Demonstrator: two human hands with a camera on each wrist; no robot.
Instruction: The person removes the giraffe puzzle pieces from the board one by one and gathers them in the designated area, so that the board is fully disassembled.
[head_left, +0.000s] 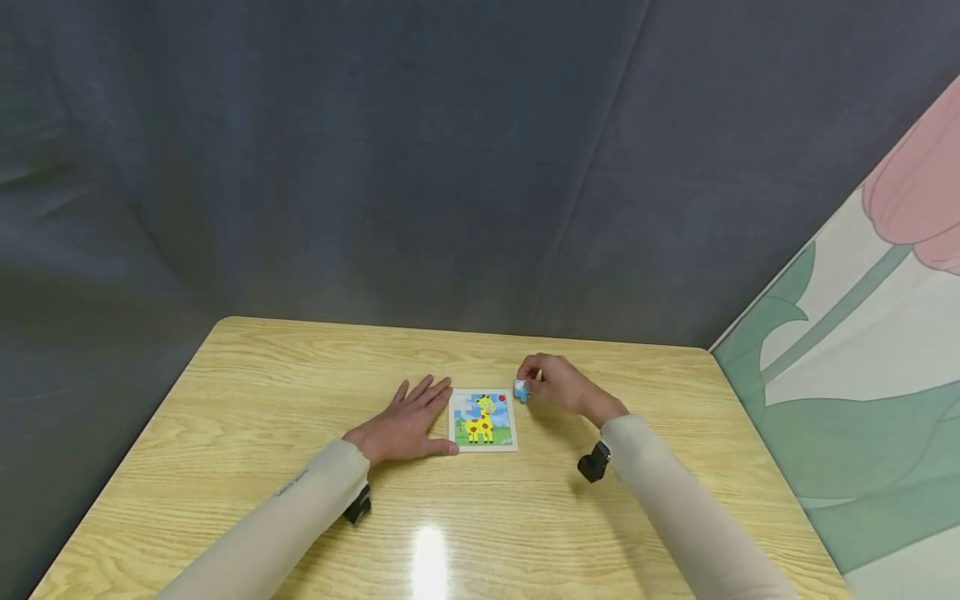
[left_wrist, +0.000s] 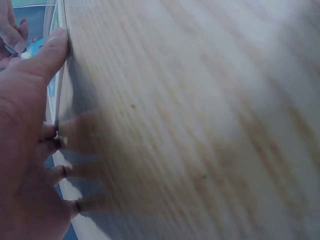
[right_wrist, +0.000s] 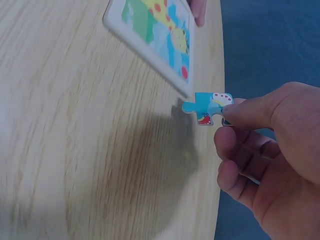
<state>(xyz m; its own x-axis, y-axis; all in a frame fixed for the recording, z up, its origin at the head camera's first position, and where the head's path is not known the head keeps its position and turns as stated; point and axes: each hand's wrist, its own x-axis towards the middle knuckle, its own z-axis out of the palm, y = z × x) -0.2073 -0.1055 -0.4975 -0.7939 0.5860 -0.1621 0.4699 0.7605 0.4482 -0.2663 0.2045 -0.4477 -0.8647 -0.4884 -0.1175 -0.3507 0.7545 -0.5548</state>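
Observation:
A square giraffe puzzle (head_left: 483, 421) in a pale frame lies on the table, its picture showing a yellow giraffe with red spots on blue and green. At its left side my left hand (head_left: 408, 421) is spread with straight fingers, the fingertips and thumb at the frame's left edge. Just off the upper right corner, my right hand (head_left: 555, 383) pinches a blue puzzle piece (right_wrist: 205, 107) between thumb and fingers. That piece has a knob on one side and a butterfly print with red and white parts. In the right wrist view it is held apart from the frame.
The wooden table (head_left: 225, 467) stretches out on both sides of the puzzle. A dark curtain (head_left: 375, 167) hangs behind its far edge, and a flower-patterned cloth (head_left: 862, 375) is on the right. A black wrist camera (head_left: 595, 462) hangs under the right forearm.

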